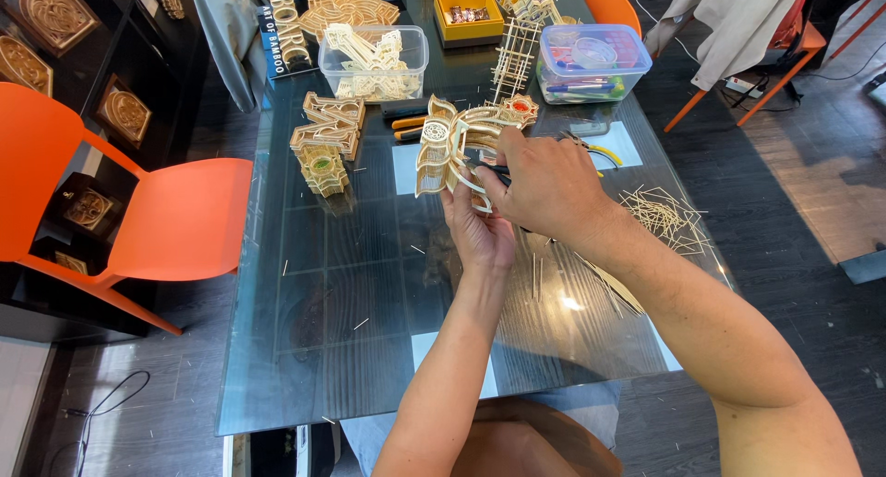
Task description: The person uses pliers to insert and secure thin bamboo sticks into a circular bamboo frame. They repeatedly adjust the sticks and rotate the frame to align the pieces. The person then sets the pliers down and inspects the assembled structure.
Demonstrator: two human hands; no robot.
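A pale bamboo lattice model, shaped like a flower with curved petals and a small red piece at its right tip, is held up over the glass table. My left hand grips its lower edge from underneath. My right hand is closed over a dark-handled tool pressed against the model's lower middle; the tool's tip is hidden behind my fingers.
Two finished bamboo pieces stand left of the model. A clear tub of bamboo parts, a yellow box and a lidded plastic box sit at the back. Loose sticks lie at right. Orange chair at left.
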